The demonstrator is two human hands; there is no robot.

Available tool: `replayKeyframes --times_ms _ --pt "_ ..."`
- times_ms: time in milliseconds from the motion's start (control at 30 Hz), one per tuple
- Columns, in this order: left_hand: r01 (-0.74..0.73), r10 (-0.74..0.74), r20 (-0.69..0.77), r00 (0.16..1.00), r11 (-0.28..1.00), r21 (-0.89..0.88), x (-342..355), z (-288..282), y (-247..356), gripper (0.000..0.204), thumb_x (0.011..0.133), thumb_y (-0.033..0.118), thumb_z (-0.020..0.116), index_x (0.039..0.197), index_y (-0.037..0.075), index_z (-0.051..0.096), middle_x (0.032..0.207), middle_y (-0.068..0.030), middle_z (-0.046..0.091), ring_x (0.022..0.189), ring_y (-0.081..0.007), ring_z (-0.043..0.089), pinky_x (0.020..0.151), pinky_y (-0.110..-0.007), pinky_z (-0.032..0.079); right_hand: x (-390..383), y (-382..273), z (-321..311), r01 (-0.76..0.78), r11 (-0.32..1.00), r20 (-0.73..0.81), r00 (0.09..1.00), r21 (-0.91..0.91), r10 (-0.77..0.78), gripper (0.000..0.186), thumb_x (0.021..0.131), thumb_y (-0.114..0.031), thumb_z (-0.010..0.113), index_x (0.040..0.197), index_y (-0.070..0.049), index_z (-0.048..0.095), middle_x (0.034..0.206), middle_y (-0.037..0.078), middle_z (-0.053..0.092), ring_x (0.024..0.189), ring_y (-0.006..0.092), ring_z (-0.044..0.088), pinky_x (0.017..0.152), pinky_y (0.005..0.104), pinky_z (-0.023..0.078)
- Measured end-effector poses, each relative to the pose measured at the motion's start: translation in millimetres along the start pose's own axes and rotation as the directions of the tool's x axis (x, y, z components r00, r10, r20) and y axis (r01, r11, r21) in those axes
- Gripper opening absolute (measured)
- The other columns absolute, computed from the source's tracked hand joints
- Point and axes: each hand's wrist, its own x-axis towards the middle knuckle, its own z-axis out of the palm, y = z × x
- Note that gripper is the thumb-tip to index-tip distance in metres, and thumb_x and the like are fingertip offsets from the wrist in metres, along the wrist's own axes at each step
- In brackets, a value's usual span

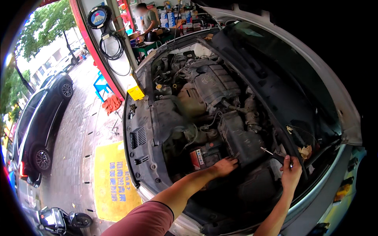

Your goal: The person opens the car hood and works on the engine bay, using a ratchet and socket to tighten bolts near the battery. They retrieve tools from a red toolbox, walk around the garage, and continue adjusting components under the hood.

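Observation:
My left hand [225, 167] reaches into the engine bay between the car battery [210, 151] and a black plastic air filter box [242, 139]. Its fingers are curled together at the box's lower edge, and what they pinch, if anything, is too small to make out. In my right hand [291, 173] is a screwdriver [271, 153] with a dark handle. Its metal shaft points left, with the tip over the right side of the air filter box.
The raised hood [299, 47] stands over the windshield side. A dusty engine cover [214, 80] lies farther back. On the front edge sits a yellow box [136, 93]. Beyond it are an orange-red cloth [112, 104], a blue stool [101, 84] and another person [150, 19].

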Motion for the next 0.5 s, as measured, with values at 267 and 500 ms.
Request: replayKeyframes --times_ms 267,500 --pt "0.012 -0.011 0.010 1.000 0.999 -0.041 2.0 -2.6 2.5 0.034 0.073 0.016 0.060 0.105 0.004 0.059 0.112 -0.0116 0.052 0.105 -0.0276 0.054 0.090 -0.038 0.044 -1.3 -0.5 1.3 0.048 0.999 0.025 0.999 0.014 -0.048 0.032 0.093 -0.027 0.056 0.083 0.003 0.059 0.052 0.009 0.055 0.048 0.0169 0.056 0.049 0.0319 0.042" --pt "0.054 -0.053 0.048 0.997 0.998 -0.013 5.6 3.1 5.5 0.033 0.075 0.015 0.058 0.107 0.006 0.058 0.111 -0.0117 0.052 0.105 -0.0287 0.053 0.092 -0.038 0.043 -4.7 -3.9 -0.9 0.062 0.995 0.042 0.997 0.076 -0.065 0.031 0.093 -0.027 0.056 0.086 0.003 0.059 0.056 0.009 0.054 0.049 0.0158 0.056 0.049 0.0299 0.042"
